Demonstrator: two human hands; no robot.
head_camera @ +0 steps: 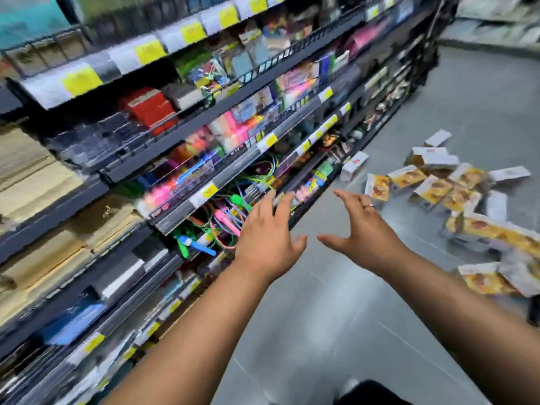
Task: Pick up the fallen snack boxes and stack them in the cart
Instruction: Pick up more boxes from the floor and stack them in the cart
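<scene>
Several white and yellow snack boxes [438, 188] lie scattered on the grey floor at the right, some flat, some on their sides. One more box [353, 165] lies apart, close to the foot of the shelves. My left hand [270, 229] and my right hand [363, 229] are stretched out in front of me above the floor, fingers spread, holding nothing. Both hands are short of the boxes and touch none of them. My right hand wears a ring. No cart is in view.
A long run of dark store shelves [204, 147] full of colourful goods fills the left side and runs away down the aisle. Grey floor [336, 331] stretches below my arms. More shelving [496, 21] stands at the far right. The picture is blurred.
</scene>
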